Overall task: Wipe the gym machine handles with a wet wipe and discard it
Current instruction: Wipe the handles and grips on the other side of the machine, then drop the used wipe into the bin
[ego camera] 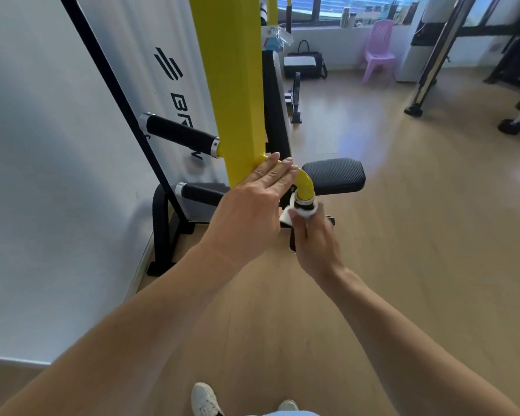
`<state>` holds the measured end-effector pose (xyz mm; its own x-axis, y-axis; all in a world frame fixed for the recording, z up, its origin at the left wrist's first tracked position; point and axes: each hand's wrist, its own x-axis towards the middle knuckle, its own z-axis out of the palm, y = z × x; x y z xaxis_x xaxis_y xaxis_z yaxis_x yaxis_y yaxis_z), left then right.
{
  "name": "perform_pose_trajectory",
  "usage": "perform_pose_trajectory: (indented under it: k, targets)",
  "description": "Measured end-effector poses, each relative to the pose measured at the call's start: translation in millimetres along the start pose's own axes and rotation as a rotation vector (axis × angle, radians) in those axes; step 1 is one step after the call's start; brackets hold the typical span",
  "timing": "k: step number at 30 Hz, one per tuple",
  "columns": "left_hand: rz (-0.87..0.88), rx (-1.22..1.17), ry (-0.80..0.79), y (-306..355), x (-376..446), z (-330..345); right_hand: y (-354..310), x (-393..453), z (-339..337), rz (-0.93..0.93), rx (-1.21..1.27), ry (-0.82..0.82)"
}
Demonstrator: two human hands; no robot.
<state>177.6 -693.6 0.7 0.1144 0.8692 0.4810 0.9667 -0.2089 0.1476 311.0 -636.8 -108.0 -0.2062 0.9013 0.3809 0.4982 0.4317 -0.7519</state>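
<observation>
Wooden gym floor [403,235]; one purple chair [378,49] at one o'clock. Left hand [252,211] flat, fingers straight, on yellow post [231,100]. Right hand [315,235] wrapped around one white wipe [300,212] on handle. Two black grips [180,133] at ten o'clock.

Both forearms are bare from the lower frame edges to the wrists; no sleeve, watch, band or glove is visible on either arm. The left hand [249,211] is bare, with no ring on the 4 fingers in view and short nails. The right hand [314,238] is likewise bare, slightly blurred. At the bottom edge, 2 off-white lace-up sneakers appear: the left shoe [204,399] shows its laces and toe cap, the right shoe [288,405] shows only its toe. A strip of light blue garment [282,413] lies at the frame's lower edge.
</observation>
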Motion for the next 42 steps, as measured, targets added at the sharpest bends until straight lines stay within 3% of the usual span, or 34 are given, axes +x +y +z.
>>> perform_pose_trajectory:
  k: [4,10,16,18,21,23,25,28,31,35,38,42]
  targets:
    - [-0.024,-0.031,0.007,4.2,-2.6,-0.9,-13.5,12.4,-7.0,-0.095,0.014,0.099]
    - [-0.019,-0.063,0.005,-0.5,-3.3,0.1,30.6,-25.3,18.2,0.092,-0.115,-0.188]
    - [-0.026,-0.111,-0.001,1.6,-7.8,0.8,-4.5,6.1,-2.9,-0.017,0.105,0.019]
    - [-0.016,-0.101,0.006,0.5,-7.5,2.1,8.9,-6.4,8.0,0.04,0.073,-0.065]
    - [0.02,-0.109,0.019,-1.9,-12.4,7.1,46.1,-34.0,31.4,0.272,-0.107,-0.343]
    - [0.04,-0.144,0.0,-7.4,-30.2,12.9,59.6,-40.1,37.8,0.437,-0.043,-0.407]
    - [0.009,-0.195,-0.025,-20.3,-64.7,23.0,62.1,-44.5,40.1,0.473,-0.051,-0.537]
    - [-0.296,-0.315,-0.067,-47.1,-133.5,44.1,56.6,-61.3,56.7,0.517,-0.094,-0.741]
    - [-0.819,-0.465,-0.103,-65.6,-189.9,49.8,29.6,-77.0,89.5,0.545,-0.03,-0.827]
    - [-1.432,-0.934,-0.024,-89.4,-238.4,42.4,-30.7,-91.5,138.2,0.483,0.185,-1.004]
    - [-1.594,-1.14,0.059,-107.8,-271.9,34.0,-66.8,-109.6,175.7,0.385,0.174,-1.111]
    - [-1.684,-1.108,0.215,-142.9,-329.4,27.2,-112.0,-134.9,230.3,0.283,0.108,-1.248]
